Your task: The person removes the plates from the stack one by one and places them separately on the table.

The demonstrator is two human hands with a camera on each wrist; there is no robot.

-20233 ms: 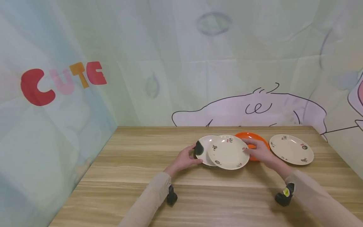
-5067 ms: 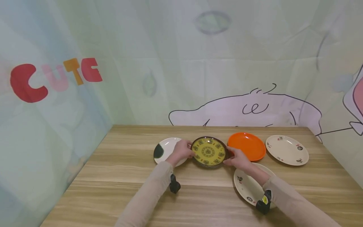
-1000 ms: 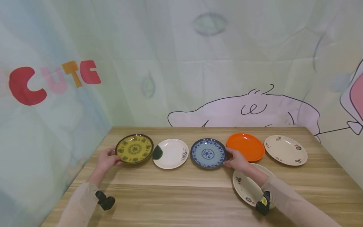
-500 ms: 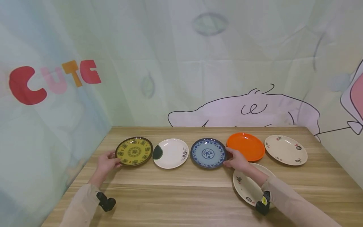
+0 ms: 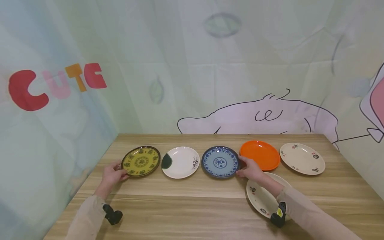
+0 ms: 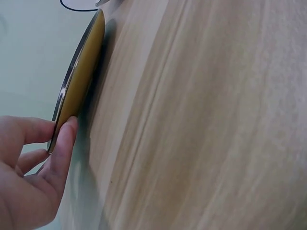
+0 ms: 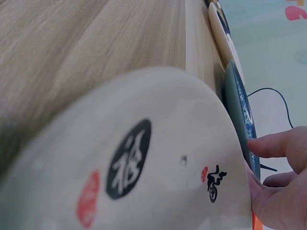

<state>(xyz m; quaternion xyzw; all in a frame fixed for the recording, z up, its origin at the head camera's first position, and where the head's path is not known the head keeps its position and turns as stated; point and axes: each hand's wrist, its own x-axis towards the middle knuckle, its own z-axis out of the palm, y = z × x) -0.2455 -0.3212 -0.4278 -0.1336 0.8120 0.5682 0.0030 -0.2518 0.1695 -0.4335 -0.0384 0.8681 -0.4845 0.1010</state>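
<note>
At the left of the head view, my left hand pinches the near-left rim of a yellow plate with a dark brown edge. In the left wrist view this plate sits close over the table, its shadow beside it, thumb on one face and fingers on the other. My right hand grips the right rim of a blue-and-white patterned plate lying on the table. Between these two lies a white plate with a dark green patch. Beneath my right forearm is a cream plate, partly hidden.
An orange plate lies behind my right hand, right beside the blue one. Farther right is another cream plate with small printed motifs. The wooden table ends at a printed cloth backdrop.
Earlier, the cream plate came off the stack to the front right and the white plate went left. Then the yellow plate moved far left, uncovering the blue one. Lately it has lowered slightly.
</note>
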